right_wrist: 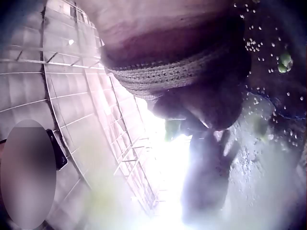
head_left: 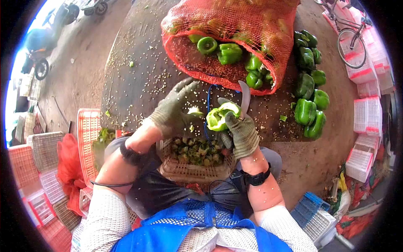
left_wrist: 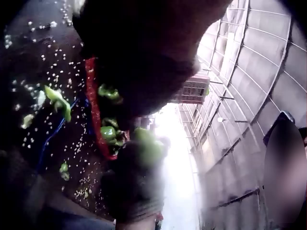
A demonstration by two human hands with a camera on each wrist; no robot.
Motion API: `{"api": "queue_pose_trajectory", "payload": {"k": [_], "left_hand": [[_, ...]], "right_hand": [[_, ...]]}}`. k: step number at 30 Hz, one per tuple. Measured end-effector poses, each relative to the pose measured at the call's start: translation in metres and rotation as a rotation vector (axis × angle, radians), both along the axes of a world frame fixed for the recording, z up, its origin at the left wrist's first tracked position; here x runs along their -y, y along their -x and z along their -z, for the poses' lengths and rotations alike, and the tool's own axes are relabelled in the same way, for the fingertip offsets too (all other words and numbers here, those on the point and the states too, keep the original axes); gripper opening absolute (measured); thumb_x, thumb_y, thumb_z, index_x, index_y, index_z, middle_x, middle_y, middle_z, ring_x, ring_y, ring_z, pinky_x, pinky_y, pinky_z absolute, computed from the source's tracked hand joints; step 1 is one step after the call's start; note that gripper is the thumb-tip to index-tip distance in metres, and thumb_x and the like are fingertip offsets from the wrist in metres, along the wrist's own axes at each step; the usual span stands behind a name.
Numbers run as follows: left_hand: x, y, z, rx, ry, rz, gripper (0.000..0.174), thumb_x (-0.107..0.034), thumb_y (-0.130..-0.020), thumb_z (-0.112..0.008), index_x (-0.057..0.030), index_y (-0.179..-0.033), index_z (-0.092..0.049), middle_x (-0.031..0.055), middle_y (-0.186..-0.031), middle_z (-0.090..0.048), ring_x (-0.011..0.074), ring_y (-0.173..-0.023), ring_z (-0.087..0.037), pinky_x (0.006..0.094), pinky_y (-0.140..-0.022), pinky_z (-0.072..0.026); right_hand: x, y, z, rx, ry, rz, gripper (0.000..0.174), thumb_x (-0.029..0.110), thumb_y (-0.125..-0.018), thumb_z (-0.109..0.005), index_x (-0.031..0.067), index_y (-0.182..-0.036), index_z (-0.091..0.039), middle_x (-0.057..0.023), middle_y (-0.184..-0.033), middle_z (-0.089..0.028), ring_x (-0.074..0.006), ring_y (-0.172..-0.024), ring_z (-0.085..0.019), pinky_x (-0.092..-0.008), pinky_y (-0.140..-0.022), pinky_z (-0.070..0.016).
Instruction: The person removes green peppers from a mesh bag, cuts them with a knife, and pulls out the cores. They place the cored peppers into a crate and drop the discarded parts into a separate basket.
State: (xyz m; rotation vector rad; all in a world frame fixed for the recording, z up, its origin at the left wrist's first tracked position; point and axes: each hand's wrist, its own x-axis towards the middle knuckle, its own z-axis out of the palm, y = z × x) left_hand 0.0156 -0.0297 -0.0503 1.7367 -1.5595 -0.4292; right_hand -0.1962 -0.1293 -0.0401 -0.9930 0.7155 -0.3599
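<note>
My gloved right hand (head_left: 242, 133) grips a cut, hollowed green bell pepper (head_left: 215, 122), its pale inside showing. The same hand holds a knife with a curved blade (head_left: 245, 100) pointing away from me. To the left, my gloved left hand (head_left: 175, 105) is over the board, fingers extended, holding nothing. A pale green pepper scrap (head_left: 195, 111) lies beside it. Below both hands, between the knees, a plastic basket (head_left: 197, 174) contains many pepper cores. Dark glove shapes fill much of both wrist views, and the knife is hidden there.
A red mesh sack (head_left: 239, 23) lies open toward me with green bell peppers (head_left: 230, 53) inside. More whole peppers (head_left: 305, 111) line the board's right edge. Seeds and a blue cord (head_left: 208, 105) lie on the dark board (head_left: 134, 75). An orange crate (head_left: 89, 145) stands at left.
</note>
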Motion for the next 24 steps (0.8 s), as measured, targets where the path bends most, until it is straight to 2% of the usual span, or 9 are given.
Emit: {"api": "queue_pose_trajectory", "payload": {"k": [3,6,10,16,19,20,21,22,24], "left_hand": [[-0.001,0.013,-0.034,-0.240,0.023,0.149,0.082,-0.022,-0.075,-0.085,-0.0079,-0.144,-0.043,0.0238,-0.147,-0.040,0.0388,-0.135,-0.043,0.0434,-0.109,-0.0416],[0.008,0.030,-0.014,-0.023,0.123,0.330,0.078,-0.016,-0.077,-0.082,-0.0123,-0.144,-0.043,0.0231,-0.143,-0.046,0.0418,-0.129,-0.049,0.0459,-0.104,-0.0457],[-0.007,0.027,-0.014,-0.236,0.130,0.362,0.069,-0.013,-0.079,-0.077,-0.0141,-0.141,-0.049,0.0204,-0.139,-0.052,0.0402,-0.122,-0.056,0.0424,-0.098,-0.0499],[-0.071,0.017,-0.060,0.142,-0.112,0.273,0.060,-0.011,-0.086,-0.060,-0.0269,-0.143,-0.049,0.0194,-0.144,-0.049,0.0372,-0.114,-0.063,0.0405,-0.087,-0.0563],[-0.142,-0.003,-0.082,0.247,-0.197,-0.026,0.066,-0.007,-0.081,-0.064,-0.0188,-0.144,-0.049,0.0187,-0.140,-0.055,0.0356,-0.116,-0.062,0.0386,-0.095,-0.0537],[-0.169,-0.018,-0.076,0.309,0.035,-0.102,0.059,-0.004,-0.085,-0.063,-0.0090,-0.142,-0.050,0.0161,-0.137,-0.058,0.0304,-0.116,-0.063,0.0386,-0.097,-0.0521],[-0.189,-0.018,-0.084,-0.558,-0.004,-0.248,0.045,-0.007,-0.092,-0.059,-0.0029,-0.136,-0.054,0.0140,-0.133,-0.060,0.0248,-0.116,-0.062,0.0340,-0.100,-0.0484],[-0.209,-0.019,-0.092,-1.412,0.292,-0.553,0.035,-0.009,-0.099,-0.054,0.0031,-0.131,-0.058,0.0119,-0.129,-0.063,0.0191,-0.115,-0.061,0.0293,-0.103,-0.0448],[-0.279,-0.047,-0.069,-1.251,0.421,-0.622,0.040,-0.010,-0.095,-0.058,0.0029,-0.133,-0.055,0.0153,-0.130,-0.062,0.0235,-0.116,-0.060,0.0311,-0.104,-0.0447]], "right_hand": [[-0.001,-0.009,0.015,-0.017,0.103,0.028,0.059,0.036,-0.094,-0.069,0.0027,-0.139,-0.051,-0.0021,-0.103,-0.068,-0.0090,-0.092,-0.061,-0.0240,-0.083,-0.0498],[-0.010,-0.015,0.012,-0.016,0.118,0.034,0.055,0.037,-0.093,-0.070,0.0024,-0.133,-0.056,-0.0008,-0.103,-0.067,-0.0092,-0.094,-0.060,-0.0252,-0.088,-0.0482],[-0.012,-0.009,0.029,-0.064,0.199,-0.018,0.056,0.051,-0.086,-0.073,0.0024,-0.113,-0.066,-0.0002,-0.102,-0.067,-0.0107,-0.093,-0.061,-0.0262,-0.086,-0.0494],[-0.037,-0.010,0.006,-0.054,0.242,-0.232,0.072,0.063,-0.086,-0.066,-0.0008,-0.119,-0.064,-0.0042,-0.099,-0.069,-0.0100,-0.085,-0.063,-0.0248,-0.073,-0.0515],[-0.042,-0.009,0.004,0.202,0.066,-0.260,0.076,0.060,-0.088,-0.065,-0.0013,-0.132,-0.055,-0.0095,-0.097,-0.071,-0.0080,-0.055,-0.057,-0.0212,-0.048,-0.0441],[-0.045,-0.008,-0.006,0.214,0.092,-0.216,0.074,0.057,-0.091,-0.063,-0.0020,-0.135,-0.052,-0.0114,-0.097,-0.071,-0.0060,-0.051,-0.052,-0.0214,-0.046,-0.0407],[-0.047,-0.004,-0.016,0.224,0.117,-0.167,0.072,0.053,-0.093,-0.062,-0.0028,-0.137,-0.049,-0.0132,-0.097,-0.071,-0.0040,-0.047,-0.046,-0.0215,-0.043,-0.0373],[-0.045,-0.002,-0.012,0.220,0.116,-0.143,0.074,0.054,-0.093,-0.062,-0.0036,-0.137,-0.048,-0.0142,-0.097,-0.071,-0.0051,-0.043,-0.045,-0.0218,-0.040,-0.0358],[-0.036,0.004,-0.007,0.197,0.094,-0.126,0.076,0.055,-0.091,-0.063,-0.0056,-0.135,-0.048,-0.0155,-0.096,-0.070,-0.0074,-0.038,-0.043,-0.0228,-0.035,-0.0349]]}}
